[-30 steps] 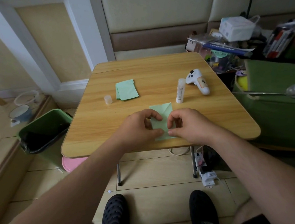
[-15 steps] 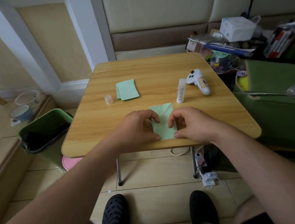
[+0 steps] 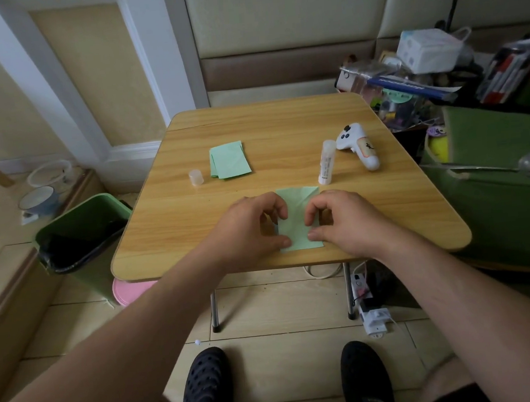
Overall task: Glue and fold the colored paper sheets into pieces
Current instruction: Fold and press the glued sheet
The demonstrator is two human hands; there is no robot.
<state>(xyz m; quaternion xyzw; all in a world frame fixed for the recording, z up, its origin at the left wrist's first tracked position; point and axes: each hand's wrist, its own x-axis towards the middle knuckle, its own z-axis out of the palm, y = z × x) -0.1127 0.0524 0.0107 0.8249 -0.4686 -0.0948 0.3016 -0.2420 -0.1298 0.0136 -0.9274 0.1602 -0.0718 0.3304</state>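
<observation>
A light green paper sheet (image 3: 298,220) lies flat near the front edge of the wooden table (image 3: 282,125). My left hand (image 3: 253,226) pinches its left edge with curled fingers and thumb. My right hand (image 3: 339,220) pinches its right edge the same way. A small stack of green sheets (image 3: 229,163) lies further back on the left. An uncapped glue stick (image 3: 327,162) lies behind the sheet on the right, and its clear cap (image 3: 196,177) stands left of the stack.
A white controller-like device (image 3: 358,145) lies right of the glue stick. A green bin (image 3: 77,230) stands left of the table and a pink stool (image 3: 130,289) under it. Cluttered shelves and a green box (image 3: 494,161) fill the right. My shoes (image 3: 206,388) rest below.
My hands have moved apart along the sheet's sides, uncovering its lower middle. The sheet now lies flatter and squarer to the table edge.
</observation>
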